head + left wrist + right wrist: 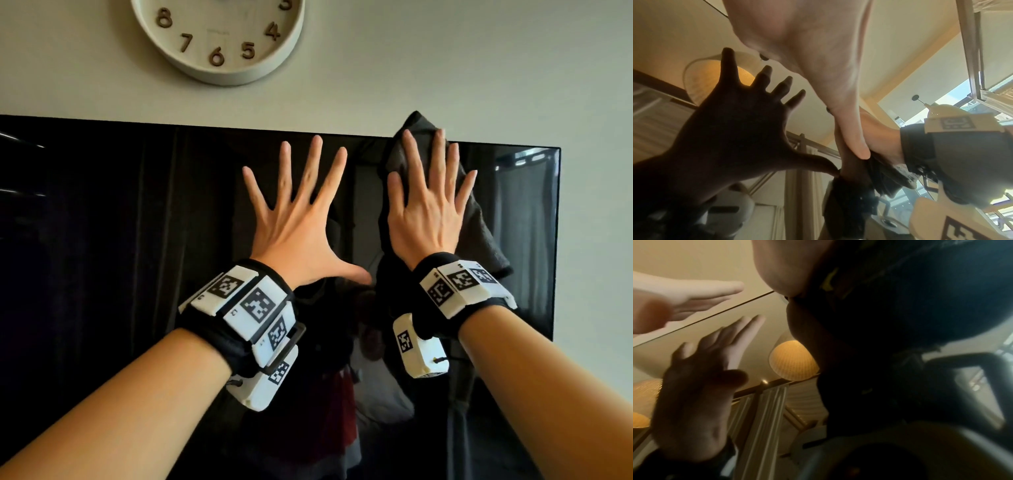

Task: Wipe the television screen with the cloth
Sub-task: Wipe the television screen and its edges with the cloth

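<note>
A wall-mounted television screen point(120, 240) is seen head-on, its long axis running left to right and its dark glass facing the person. A dark grey cloth point(479, 219) is pressed flat against the glass near the upper right corner; its long axis runs roughly up and down, with a peak poking just above the top edge of the screen and its lower end hanging beside the wrist. The right hand point(428, 219) is laid on the cloth with straight fingers pointing upward, nothing being gripped. The left hand point(298, 226) is spread wide with straight fingers, palm toward the bare glass just left of the cloth, holding nothing. In the left wrist view its dark reflection is met at the thumb tip. A round wall clock point(219, 37) is hung above the screen.
</note>
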`<state>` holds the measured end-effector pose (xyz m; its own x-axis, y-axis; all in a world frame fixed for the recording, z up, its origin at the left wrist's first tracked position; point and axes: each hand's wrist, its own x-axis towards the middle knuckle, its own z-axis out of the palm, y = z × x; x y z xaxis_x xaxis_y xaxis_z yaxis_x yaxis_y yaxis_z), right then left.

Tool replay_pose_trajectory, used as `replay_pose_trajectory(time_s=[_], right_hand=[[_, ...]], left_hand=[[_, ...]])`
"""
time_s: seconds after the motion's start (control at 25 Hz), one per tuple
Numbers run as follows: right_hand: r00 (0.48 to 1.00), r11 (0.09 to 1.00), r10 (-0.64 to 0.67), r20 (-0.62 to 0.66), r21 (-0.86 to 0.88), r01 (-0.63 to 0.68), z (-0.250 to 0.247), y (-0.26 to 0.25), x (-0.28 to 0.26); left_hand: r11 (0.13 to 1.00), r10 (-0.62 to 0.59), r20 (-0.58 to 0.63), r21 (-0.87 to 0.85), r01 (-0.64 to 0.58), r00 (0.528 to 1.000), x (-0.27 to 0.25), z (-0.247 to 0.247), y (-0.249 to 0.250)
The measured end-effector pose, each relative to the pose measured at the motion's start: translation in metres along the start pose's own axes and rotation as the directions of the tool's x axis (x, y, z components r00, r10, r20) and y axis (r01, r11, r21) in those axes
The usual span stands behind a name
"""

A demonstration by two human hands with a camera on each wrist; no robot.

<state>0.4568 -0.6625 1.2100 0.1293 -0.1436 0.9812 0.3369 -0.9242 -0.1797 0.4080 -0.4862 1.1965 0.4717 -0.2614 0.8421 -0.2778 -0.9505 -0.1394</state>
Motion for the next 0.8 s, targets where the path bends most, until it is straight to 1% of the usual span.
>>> replay_pose_trajectory(time_s=[0.08,0.12,0.16,0.24,0.28,0.32,0.36,0.4,0.44,0.48,0.52,0.6,0.64,0.68,0.72,0.8], right_hand=[[0.998,0.998,0.068,-0.014,0.007,-0.068,-0.006,0.015,0.002],[0.998,0.998,0.068,-0.012,0.005,-0.068,-0.007,0.014,0.003],[0.999,0.999,0.035,0.004,0.0,-0.035,-0.007,0.011,0.002],[0.996,0.997,-0.075,0.044,-0.008,0.075,-0.001,0.0,-0.001],[0.994,0.995,-0.102,0.046,-0.013,0.103,-0.001,0.005,-0.001],[0.995,0.996,-0.091,0.027,-0.017,0.091,-0.003,0.014,0.002],[0.999,0.999,-0.039,0.001,-0.018,0.04,-0.007,0.03,0.005],[0.999,0.999,0.042,-0.015,-0.004,-0.042,-0.013,0.046,0.008],[0.992,0.993,0.12,-0.025,0.019,-0.12,-0.018,0.061,0.011],[0.986,0.986,0.164,-0.03,0.029,-0.163,-0.021,0.07,0.012],[0.988,0.989,0.149,-0.032,0.014,-0.148,-0.023,0.072,0.009],[1.0,1.0,-0.005,0.002,-0.031,0.005,-0.02,0.06,0.003],[0.997,0.997,-0.069,0.027,-0.028,0.07,-0.019,0.058,0.001],[0.996,0.996,-0.086,0.037,-0.021,0.087,-0.02,0.062,0.001],[0.998,0.999,-0.05,0.03,-0.017,0.05,-0.022,0.07,0.004],[0.995,0.995,0.1,-0.011,0.013,-0.1,-0.028,0.088,0.01]], left_hand=[[1.0,-0.001,0.025,-0.001,0.001,1.0,0.004,0.009,0.015],[1.0,-0.009,0.034,0.002,0.009,0.999,0.005,0.014,0.019],[1.0,-0.017,0.034,0.009,0.017,0.999,0.006,0.018,0.022],[0.999,-0.025,0.019,0.02,0.025,1.0,0.004,0.021,0.016],[0.999,-0.03,0.016,0.018,0.029,0.999,0.004,0.022,0.017],[0.999,-0.032,0.013,0.017,0.032,0.999,0.004,0.022,0.016],[0.999,-0.031,0.013,0.015,0.03,0.999,0.004,0.021,0.016],[0.999,-0.032,0.018,0.017,0.032,0.999,0.004,0.021,0.017],[0.999,-0.034,0.025,0.024,0.034,0.999,0.003,0.02,0.018],[0.999,-0.035,0.033,0.03,0.034,0.999,0.004,0.019,0.019],[0.999,-0.038,0.042,0.033,0.036,0.998,0.004,0.019,0.021],[0.998,-0.047,0.049,0.034,0.045,0.998,0.004,0.016,0.022],[0.998,-0.053,0.051,0.032,0.051,0.997,0.004,0.016,0.023],[0.998,-0.057,0.054,0.028,0.055,0.997,0.004,0.015,0.024],[0.998,-0.06,0.06,0.027,0.059,0.996,0.003,0.015,0.024],[0.997,-0.064,0.074,0.038,0.061,0.995,0.004,0.014,0.024]])
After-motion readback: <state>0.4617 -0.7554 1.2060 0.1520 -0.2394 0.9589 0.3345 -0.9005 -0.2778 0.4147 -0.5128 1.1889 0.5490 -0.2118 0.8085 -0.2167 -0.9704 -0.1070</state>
